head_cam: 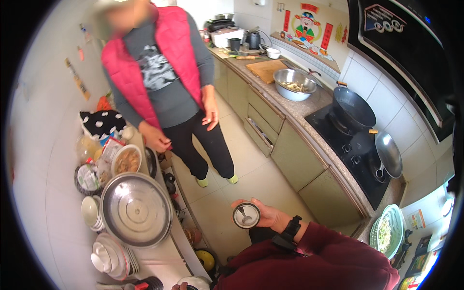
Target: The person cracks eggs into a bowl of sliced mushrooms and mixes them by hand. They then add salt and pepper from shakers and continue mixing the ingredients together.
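Note:
My right hand (266, 214) holds a small round jar (246, 215) with white granules and a small spoon inside, its open top facing up above the floor. At the bottom edge, part of my left hand (179, 286) shows beside a pale rounded thing (194, 282) and a dark rim; most of that hand is cut off, and its grip cannot be made out. To the left of my right hand, a large steel basin or lid (137, 210) lies on the side shelf.
Another person (156, 79) in a red vest stands ahead. Right counter: steel bowl of cut food (294, 85), cutting board (266, 70), wok (353, 108) on the black stove (348, 156), green colander (388, 232). Left shelf: stacked plates (112, 255), bowls (91, 212). A drawer (258, 137) stands partly open.

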Tool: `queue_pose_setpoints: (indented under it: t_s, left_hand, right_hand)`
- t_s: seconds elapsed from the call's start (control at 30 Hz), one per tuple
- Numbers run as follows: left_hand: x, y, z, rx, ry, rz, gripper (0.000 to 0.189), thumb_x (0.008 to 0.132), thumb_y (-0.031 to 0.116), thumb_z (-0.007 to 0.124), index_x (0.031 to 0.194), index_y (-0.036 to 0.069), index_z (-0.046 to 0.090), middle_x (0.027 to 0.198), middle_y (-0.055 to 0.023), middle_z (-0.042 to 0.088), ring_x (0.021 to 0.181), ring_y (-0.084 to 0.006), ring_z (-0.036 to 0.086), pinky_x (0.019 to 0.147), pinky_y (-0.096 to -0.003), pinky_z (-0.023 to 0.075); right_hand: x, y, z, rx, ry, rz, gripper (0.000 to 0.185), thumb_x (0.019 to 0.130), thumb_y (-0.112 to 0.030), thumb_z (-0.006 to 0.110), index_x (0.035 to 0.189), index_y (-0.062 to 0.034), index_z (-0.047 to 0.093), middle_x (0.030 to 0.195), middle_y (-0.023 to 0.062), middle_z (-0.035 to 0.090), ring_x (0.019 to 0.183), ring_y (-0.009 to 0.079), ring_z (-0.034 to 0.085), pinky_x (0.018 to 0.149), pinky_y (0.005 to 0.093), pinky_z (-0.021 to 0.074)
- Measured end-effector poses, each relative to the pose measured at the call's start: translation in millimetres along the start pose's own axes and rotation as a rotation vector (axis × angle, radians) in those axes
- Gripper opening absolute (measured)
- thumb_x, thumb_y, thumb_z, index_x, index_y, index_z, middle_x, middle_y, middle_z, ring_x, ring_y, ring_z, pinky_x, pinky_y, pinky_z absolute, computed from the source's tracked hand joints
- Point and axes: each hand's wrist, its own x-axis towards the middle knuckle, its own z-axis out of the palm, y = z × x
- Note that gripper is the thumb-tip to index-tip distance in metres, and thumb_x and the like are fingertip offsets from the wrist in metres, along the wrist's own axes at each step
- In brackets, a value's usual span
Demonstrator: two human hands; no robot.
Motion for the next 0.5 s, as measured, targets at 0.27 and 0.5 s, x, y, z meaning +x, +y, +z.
queue_pose_setpoints:
  t_s: [0.27, 0.5]
  left_hand:
    - [154.1, 108.9, 4.3, 0.034, -0.082, 0.096, 0.061, 0.073, 0.027, 0.071, 0.127, 0.01, 0.049, 0.108, -0.0201, 0.053, 0.101, -0.042, 0.05, 0.088, -0.0508, 0.0413]
    - [319.2, 234.7, 2.4, 0.09, -0.152, 0.231, 0.068, 0.066, 0.02, 0.076, 0.127, 0.007, 0.049, 0.116, -0.0209, 0.051, 0.104, -0.0441, 0.049, 0.09, -0.0508, 0.044]
  right_hand:
    - [-7.6, -103.3, -97.4, 0.092, 0.023, -0.077, 0.069, 0.085, -0.065, 0.054, 0.131, -0.0132, 0.049, 0.116, 0.0026, 0.059, 0.1, 0.0155, 0.061, 0.075, 0.0326, 0.0551]
    - [-56.4, -221.4, -168.8, 0.132, 0.073, -0.24, 0.072, 0.086, -0.059, 0.059, 0.13, -0.0042, 0.046, 0.112, 0.0086, 0.061, 0.101, 0.0187, 0.062, 0.086, 0.0366, 0.0535]
